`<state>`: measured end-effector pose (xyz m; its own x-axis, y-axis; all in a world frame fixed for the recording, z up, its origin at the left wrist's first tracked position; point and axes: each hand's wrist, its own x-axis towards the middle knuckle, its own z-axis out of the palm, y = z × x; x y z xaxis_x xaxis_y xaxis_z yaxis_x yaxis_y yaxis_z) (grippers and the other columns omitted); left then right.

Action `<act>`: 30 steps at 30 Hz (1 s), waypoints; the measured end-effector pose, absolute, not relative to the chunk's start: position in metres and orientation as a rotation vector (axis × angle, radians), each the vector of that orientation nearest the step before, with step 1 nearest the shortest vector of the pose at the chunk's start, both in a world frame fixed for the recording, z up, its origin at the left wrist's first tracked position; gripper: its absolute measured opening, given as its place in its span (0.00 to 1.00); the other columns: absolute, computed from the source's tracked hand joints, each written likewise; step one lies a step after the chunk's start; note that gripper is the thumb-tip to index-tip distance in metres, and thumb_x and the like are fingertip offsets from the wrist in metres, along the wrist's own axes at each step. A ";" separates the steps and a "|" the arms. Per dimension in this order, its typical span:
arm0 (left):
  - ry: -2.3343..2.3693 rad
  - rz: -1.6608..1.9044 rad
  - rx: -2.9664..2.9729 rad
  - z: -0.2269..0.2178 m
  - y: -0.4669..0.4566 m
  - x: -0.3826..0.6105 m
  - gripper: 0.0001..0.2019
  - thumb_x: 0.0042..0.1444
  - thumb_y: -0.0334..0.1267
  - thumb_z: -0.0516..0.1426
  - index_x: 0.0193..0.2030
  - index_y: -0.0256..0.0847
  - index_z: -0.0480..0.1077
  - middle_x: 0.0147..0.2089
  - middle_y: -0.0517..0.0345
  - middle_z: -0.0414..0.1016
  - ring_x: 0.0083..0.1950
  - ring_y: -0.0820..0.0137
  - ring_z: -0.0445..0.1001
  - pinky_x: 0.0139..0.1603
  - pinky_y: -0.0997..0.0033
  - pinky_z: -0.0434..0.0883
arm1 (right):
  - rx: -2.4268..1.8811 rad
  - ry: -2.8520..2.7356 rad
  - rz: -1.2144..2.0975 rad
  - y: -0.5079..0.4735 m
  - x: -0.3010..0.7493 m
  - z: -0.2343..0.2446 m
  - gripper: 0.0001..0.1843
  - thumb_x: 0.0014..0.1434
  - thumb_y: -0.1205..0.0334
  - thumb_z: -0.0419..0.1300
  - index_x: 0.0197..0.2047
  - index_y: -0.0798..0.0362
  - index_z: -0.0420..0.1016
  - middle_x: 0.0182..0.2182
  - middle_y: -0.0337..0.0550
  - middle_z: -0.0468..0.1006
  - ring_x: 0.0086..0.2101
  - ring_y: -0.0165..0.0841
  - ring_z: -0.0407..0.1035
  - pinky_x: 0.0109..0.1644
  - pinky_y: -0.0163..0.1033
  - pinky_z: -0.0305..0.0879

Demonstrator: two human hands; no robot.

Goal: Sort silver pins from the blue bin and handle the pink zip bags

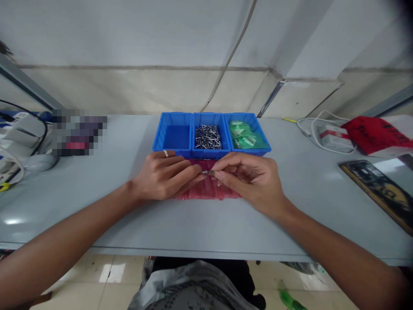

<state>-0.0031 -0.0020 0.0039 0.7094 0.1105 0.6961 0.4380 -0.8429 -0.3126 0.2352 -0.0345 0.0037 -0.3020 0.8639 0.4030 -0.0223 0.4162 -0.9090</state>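
My left hand (pixel 166 174) and my right hand (pixel 250 176) meet over a stack of red plastic bags (pixel 206 189) on the grey table (pixel 206 224). Both hands pinch a small metal pin (pixel 206 172) between their fingertips. A ring sits on a finger of my left hand. Just behind the hands stand three blue bins side by side: the left bin (pixel 172 135) is empty, the middle bin (pixel 208 137) holds several metal pins, and the right bin (pixel 247 135) holds green packets.
A red packet (pixel 374 133) and a white box with a white cable (pixel 332 135) lie at the far right. A dark framed board (pixel 377 189) lies at the right edge. Cables and white devices (pixel 19 142) crowd the far left. A wall stands behind the table.
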 end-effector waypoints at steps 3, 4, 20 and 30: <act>-0.436 -0.973 -2.448 0.004 -0.002 -0.003 0.06 0.69 0.39 0.60 0.43 0.39 0.70 0.28 0.63 0.79 0.25 0.75 0.76 0.26 0.73 0.67 | -0.770 -1.627 1.068 -0.035 0.235 0.004 0.05 0.61 0.68 0.70 0.40 0.50 0.85 0.32 0.38 0.83 0.30 0.26 0.74 0.31 0.33 0.70; -0.432 -0.968 -2.447 0.005 -0.002 -0.003 0.06 0.69 0.38 0.60 0.42 0.38 0.70 0.28 0.63 0.79 0.25 0.75 0.76 0.25 0.73 0.67 | -0.773 -1.627 1.069 -0.035 0.235 0.004 0.05 0.61 0.68 0.70 0.40 0.50 0.85 0.32 0.38 0.83 0.30 0.27 0.74 0.31 0.33 0.70; -0.424 -0.953 -2.480 0.003 -0.002 -0.005 0.06 0.67 0.36 0.60 0.39 0.37 0.71 0.27 0.62 0.77 0.25 0.73 0.75 0.27 0.71 0.67 | -0.776 -1.625 1.084 -0.036 0.235 0.007 0.03 0.61 0.67 0.70 0.40 0.50 0.85 0.32 0.39 0.83 0.30 0.28 0.75 0.32 0.35 0.72; -0.407 -0.982 -2.459 0.004 -0.002 -0.003 0.06 0.66 0.36 0.61 0.37 0.39 0.71 0.25 0.64 0.75 0.24 0.74 0.74 0.27 0.72 0.68 | -0.774 -1.614 1.078 -0.037 0.233 0.007 0.04 0.61 0.68 0.70 0.39 0.49 0.85 0.31 0.38 0.83 0.29 0.28 0.74 0.30 0.34 0.70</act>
<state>-0.0034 -0.0023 0.0040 0.7016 0.1008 0.7054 0.4278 -0.8513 -0.3039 0.2335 -0.0365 0.0068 -0.2907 0.8760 0.3849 -0.0200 0.3967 -0.9177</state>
